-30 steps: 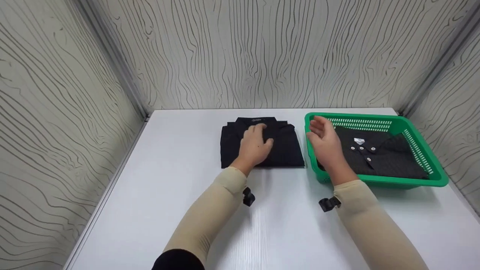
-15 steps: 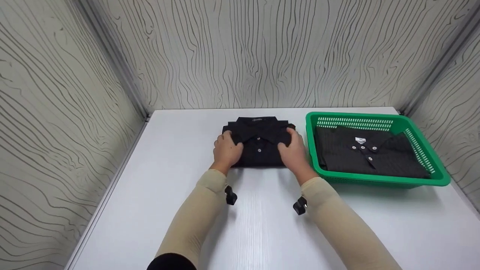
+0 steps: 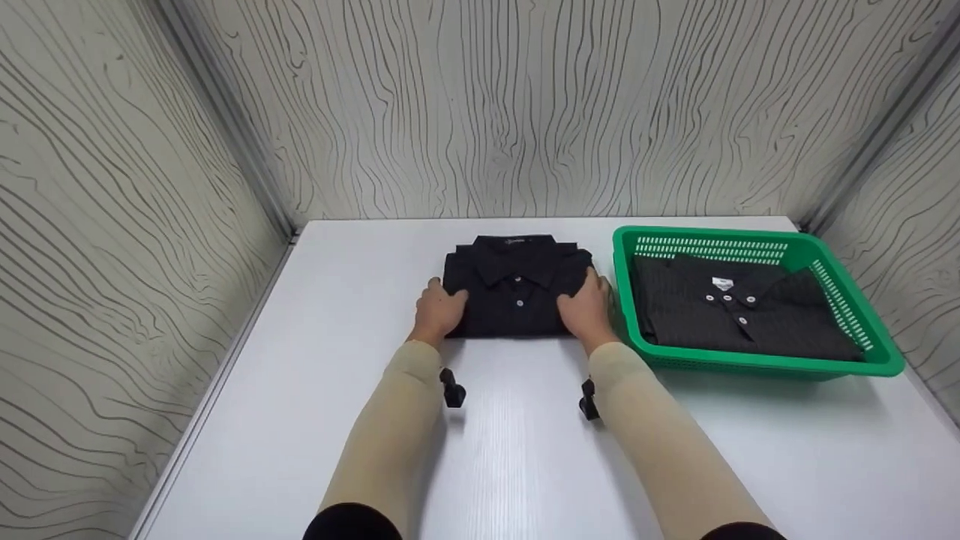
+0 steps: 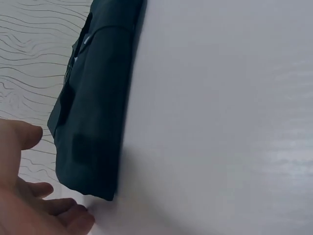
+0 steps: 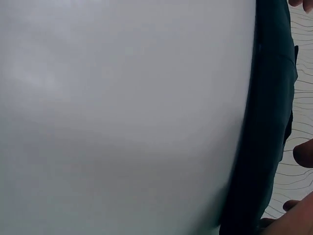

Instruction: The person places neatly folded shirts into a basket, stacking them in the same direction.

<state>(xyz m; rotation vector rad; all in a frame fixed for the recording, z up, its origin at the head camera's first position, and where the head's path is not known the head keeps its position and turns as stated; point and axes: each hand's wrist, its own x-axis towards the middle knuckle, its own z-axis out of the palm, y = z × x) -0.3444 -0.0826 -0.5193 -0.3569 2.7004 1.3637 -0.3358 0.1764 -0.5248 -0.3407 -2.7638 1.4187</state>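
A folded black polo shirt (image 3: 517,322) lies on the white table, collar toward the back wall, two buttons showing. My left hand (image 3: 439,309) is at its left edge; in the left wrist view the fingers (image 4: 80,223) lie beside the edge, low near the table, and the thumb (image 4: 32,134) stands apart from the cloth. At the right edge is my right hand (image 3: 589,307), its thumb over the shirt's side and its fingers along the outside. The right wrist view shows that thumb (image 5: 304,152) off the cloth; the other fingers are partly hidden behind the shirt (image 5: 264,107).
A green plastic basket (image 3: 772,362) stands to the right, close to my right hand. Inside it lies a folded dark striped shirt (image 3: 787,330) with white buttons. Patterned panels (image 3: 480,112) wall in the table (image 3: 360,300) at the back and sides.
My left hand has slid off the shirt's middle to its left edge. My right hand has come from the basket's left side to the shirt's right edge. The shirt stays nearly in place.
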